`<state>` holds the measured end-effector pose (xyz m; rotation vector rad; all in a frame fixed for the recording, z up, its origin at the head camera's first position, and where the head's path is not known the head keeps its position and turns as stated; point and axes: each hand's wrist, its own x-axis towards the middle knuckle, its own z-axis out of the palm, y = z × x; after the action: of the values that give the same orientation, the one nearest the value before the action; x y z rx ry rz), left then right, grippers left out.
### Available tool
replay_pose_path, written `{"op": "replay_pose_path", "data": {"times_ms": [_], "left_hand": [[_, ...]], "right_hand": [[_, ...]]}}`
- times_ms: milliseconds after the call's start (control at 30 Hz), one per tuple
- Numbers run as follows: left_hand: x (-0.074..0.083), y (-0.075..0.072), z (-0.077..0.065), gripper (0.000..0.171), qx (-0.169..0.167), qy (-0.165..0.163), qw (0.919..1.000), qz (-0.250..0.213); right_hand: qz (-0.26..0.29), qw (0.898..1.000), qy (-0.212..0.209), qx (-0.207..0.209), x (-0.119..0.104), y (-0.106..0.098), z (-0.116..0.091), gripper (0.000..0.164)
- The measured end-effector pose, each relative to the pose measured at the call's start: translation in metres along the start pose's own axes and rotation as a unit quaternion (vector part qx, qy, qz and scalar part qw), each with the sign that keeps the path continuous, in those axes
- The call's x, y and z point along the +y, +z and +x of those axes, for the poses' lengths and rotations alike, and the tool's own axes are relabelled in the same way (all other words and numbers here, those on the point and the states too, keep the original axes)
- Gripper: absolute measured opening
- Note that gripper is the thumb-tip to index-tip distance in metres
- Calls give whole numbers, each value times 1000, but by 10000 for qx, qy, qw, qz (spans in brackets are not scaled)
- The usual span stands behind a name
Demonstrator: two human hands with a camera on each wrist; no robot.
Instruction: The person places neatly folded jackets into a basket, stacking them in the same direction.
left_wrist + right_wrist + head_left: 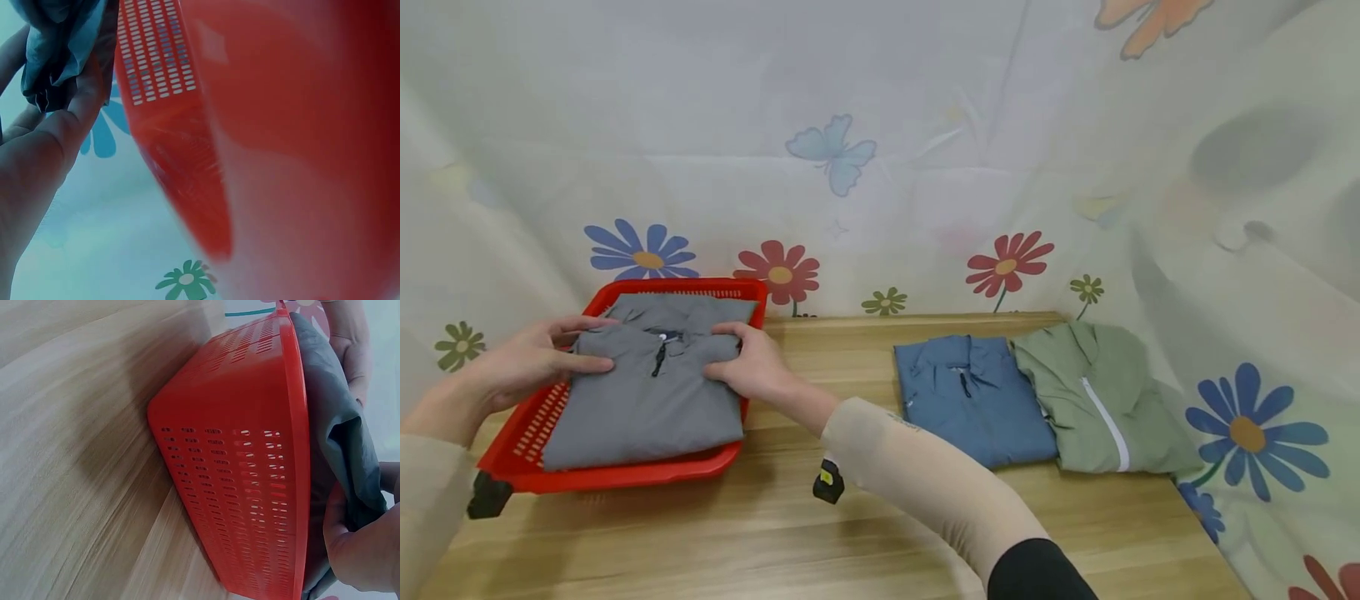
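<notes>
A folded grey jacket (pixel 643 408) with a short black zip pull lies over the red plastic basket (pixel 625 478) at the left. My left hand (pixel 527 360) pinches its left side, thumb on top. On the opposite side, my right hand (pixel 758 367) pinches the jacket's right edge the same way. Behind the jacket more grey fabric (pixel 718 308) shows in the basket; whether it is a separate garment I cannot tell. In the right wrist view, the thumb and fingers grip a raised fold of the grey fabric (pixel 353 456) above the basket's rim.
On the wooden table (pixel 842 358), a folded blue jacket (pixel 985 417) lies to the right. Its right edge meets a folded green jacket (pixel 1082 400) with a white zip. A flower-printed curtain (pixel 917 242) hangs behind the table and along its right side.
</notes>
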<state>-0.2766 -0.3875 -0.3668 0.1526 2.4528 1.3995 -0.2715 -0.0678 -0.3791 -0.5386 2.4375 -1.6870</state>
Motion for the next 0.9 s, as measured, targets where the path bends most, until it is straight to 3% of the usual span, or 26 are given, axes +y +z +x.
{"op": "replay_pose_path", "data": {"times_ms": [467,700,900], "left_hand": [[-6,-7,-1,77,-27,-109,9999,-5],[-10,-17,-3,75,326,-148,9983,455],[-13,-20,-8,74,592,-39,9972,457]], "right_hand": [[-118,9999,40,-8,-2,8,4,51],[-161,9997,-165,53,2,4,5,46],[-196,9991,-328,180,7,-7,8,37]]}}
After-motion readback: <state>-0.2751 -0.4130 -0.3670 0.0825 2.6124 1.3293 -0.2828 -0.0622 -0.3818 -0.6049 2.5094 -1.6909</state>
